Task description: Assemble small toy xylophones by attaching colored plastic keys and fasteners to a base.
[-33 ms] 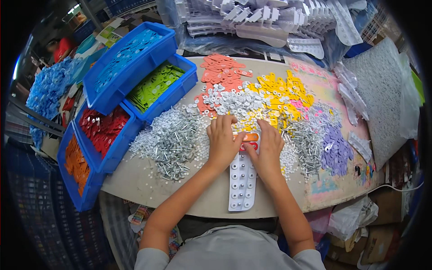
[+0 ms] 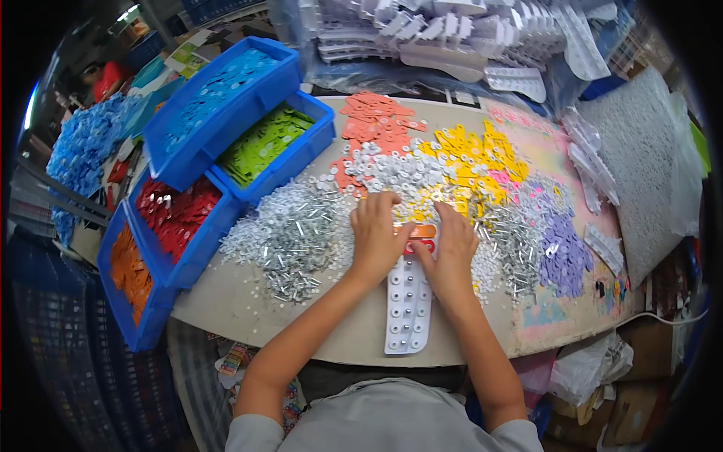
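The worktop [image 2: 226, 305] is carrying the tray [image 2: 399, 305], whose long axis is running near to far. Left hand [image 2: 374, 242] and right hand [image 2: 453, 260] are flanking its far end, equally near; fingers are curving, thumbs resting at orange strip [image 2: 422, 232] and red strip [image 2: 430, 245]; cannot tell whether pinching.

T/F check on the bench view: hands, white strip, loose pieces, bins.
1. The left hand and right hand are at the far end of the white strip. True.
2. The purple pieces lie left of the white strip. False: the purple pieces lie to its right.
3. The green pieces are in a blue bin. True.
4. The dark red pieces lie loose on the tabletop. False: the dark red pieces are in another blue bin.
5. The coral pieces lie beyond the strip's far end. True.
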Available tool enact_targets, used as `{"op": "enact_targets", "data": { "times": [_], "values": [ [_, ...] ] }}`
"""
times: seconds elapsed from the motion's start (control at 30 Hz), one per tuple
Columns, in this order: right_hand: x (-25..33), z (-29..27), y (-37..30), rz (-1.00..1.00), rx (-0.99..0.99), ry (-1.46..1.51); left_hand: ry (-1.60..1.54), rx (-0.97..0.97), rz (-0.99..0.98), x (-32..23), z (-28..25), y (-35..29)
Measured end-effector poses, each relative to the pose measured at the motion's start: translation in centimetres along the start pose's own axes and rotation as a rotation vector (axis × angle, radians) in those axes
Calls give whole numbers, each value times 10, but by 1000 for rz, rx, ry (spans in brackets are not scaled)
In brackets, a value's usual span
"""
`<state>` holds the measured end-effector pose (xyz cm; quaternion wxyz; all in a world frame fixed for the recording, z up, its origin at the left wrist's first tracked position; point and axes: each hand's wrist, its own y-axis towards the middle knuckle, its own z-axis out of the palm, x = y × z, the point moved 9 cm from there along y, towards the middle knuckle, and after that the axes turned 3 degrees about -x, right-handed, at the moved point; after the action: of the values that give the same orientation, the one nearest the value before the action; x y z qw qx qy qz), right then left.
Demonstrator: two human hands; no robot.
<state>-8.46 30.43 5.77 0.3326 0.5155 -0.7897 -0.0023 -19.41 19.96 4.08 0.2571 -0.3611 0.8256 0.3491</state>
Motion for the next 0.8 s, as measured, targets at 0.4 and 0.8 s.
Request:
{"op": "enact_targets", "data": {
  "times": [0.4,0.8],
  "values": [
    [108,-10,53,-381,-109,56,555,-390,145,109,-330,170],
    [226,236,208,-332,413,-79,46,164,-441,282,-322,177]
  ]
}}
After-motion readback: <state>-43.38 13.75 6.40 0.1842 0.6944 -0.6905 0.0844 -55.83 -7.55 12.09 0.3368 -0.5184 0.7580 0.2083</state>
